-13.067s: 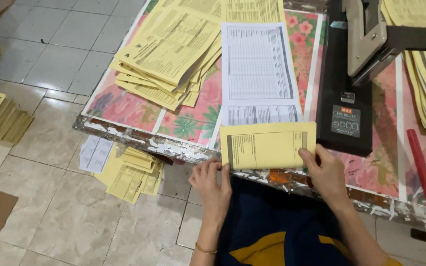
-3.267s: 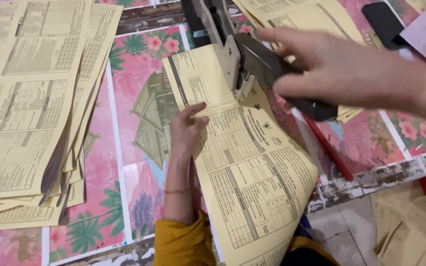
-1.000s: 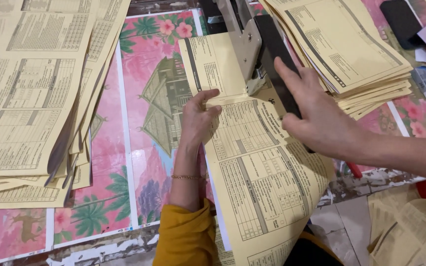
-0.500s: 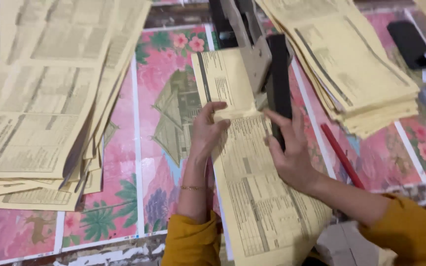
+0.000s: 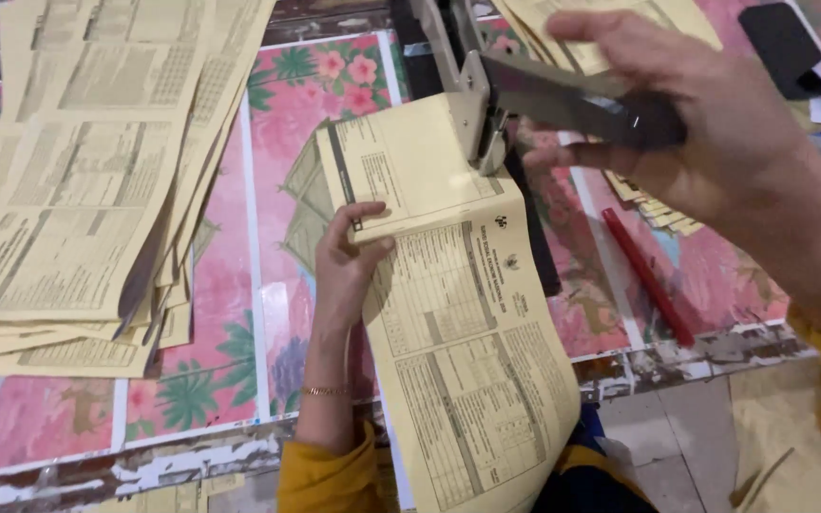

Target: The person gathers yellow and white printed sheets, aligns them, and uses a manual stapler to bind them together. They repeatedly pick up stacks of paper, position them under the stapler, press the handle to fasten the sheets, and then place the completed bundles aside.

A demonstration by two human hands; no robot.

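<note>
Right hand [image 5: 705,123] wrapped around the grey stapler lever [image 5: 572,100], fingers curled tight over it. Left hand [image 5: 349,261] flat on the long yellow printed sheet [image 5: 458,323], fingers together, thumb pinching its edge; sheet fed under the stapler head, hanging off the flowered table [image 5: 306,114]. Yellow paper stack [image 5: 87,180] lying left. Red pen [image 5: 646,275] lying right.
</note>
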